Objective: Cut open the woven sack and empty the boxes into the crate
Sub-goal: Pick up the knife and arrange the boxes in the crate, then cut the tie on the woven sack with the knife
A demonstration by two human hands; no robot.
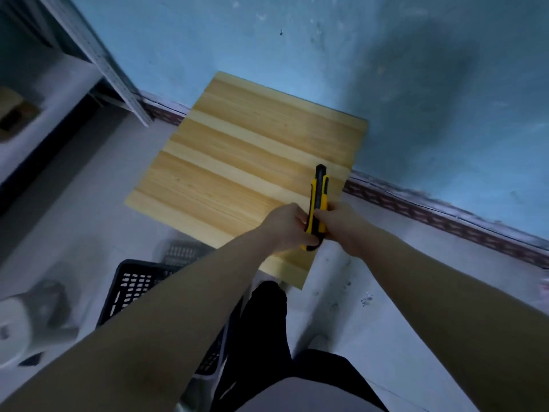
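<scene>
Above the desk's (237,150) near right corner, left hand (285,226) and right hand (341,224) both grip a knife (318,203), probably readying its blade; the crate (133,289) sits beside the near edge (sack unseen).

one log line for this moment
left hand, right hand: grip utility knife | over wooden table | black crate: on floor | woven sack: unseen

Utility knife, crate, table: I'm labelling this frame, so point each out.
utility knife (319,197): head view, exposed upper handle.
crate (133,288): head view, slotted black wall.
table (237,162): head view, bare wooden top.
</scene>
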